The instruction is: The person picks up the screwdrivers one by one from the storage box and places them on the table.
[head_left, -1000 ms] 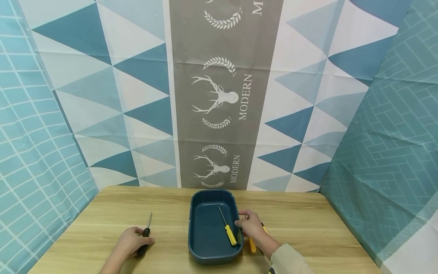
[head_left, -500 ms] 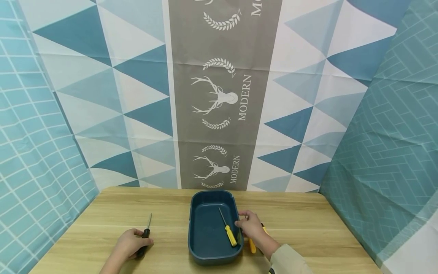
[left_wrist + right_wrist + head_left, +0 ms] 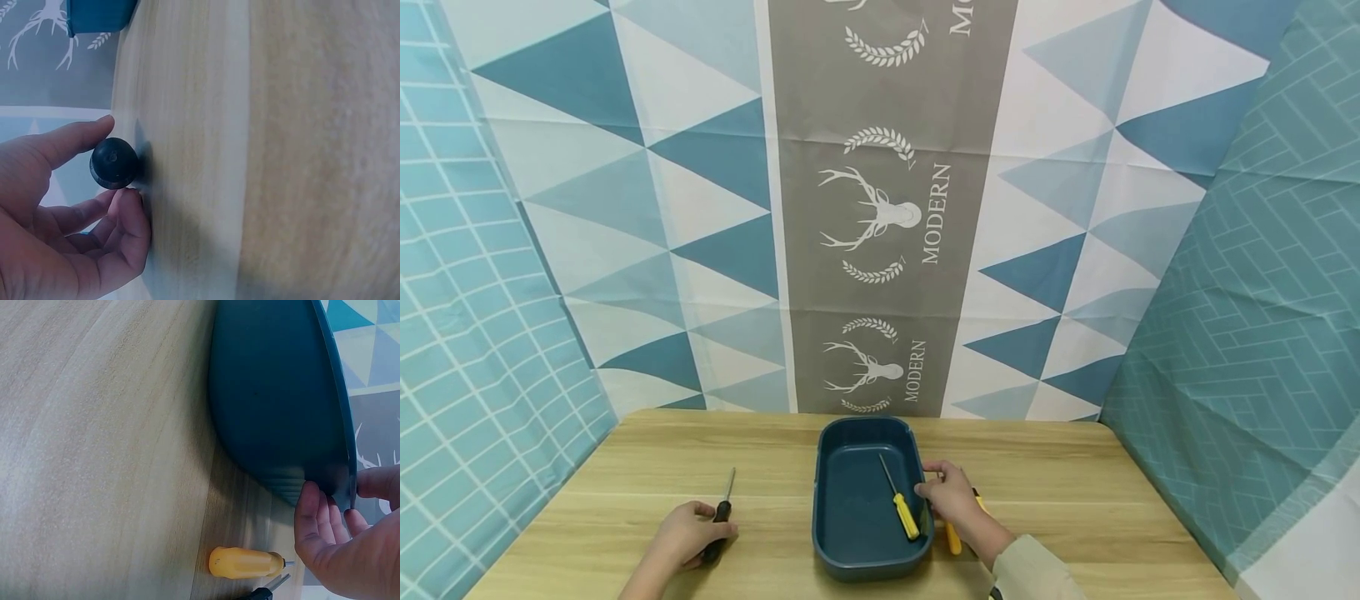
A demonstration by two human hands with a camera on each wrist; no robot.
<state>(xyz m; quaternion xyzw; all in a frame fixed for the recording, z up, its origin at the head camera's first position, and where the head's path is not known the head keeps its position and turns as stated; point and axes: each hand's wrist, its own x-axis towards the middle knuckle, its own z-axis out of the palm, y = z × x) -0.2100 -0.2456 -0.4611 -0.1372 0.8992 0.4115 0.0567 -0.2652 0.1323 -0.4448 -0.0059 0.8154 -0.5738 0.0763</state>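
On the left of the table, my left hand (image 3: 683,533) holds a screwdriver by its black handle (image 3: 713,548); the metal shaft points away from me. The left wrist view shows the round butt of the handle (image 3: 114,161) between thumb and fingers, close to the tabletop. My right hand (image 3: 953,498) grips the right wall of a dark blue plastic bin (image 3: 865,572), thumb on the inner side and fingers outside, as the right wrist view (image 3: 350,550) shows. Inside the bin lies a yellow-handled screwdriver (image 3: 905,515), leaning toward the right wall.
Right of the bin, partly under my right hand, lies an orange-handled screwdriver (image 3: 245,562). Beside it is a dark-handled tool (image 3: 259,594) with a metal shaft, partly cut off. The wooden table (image 3: 760,467) ends at a patterned wall covering (image 3: 880,275).
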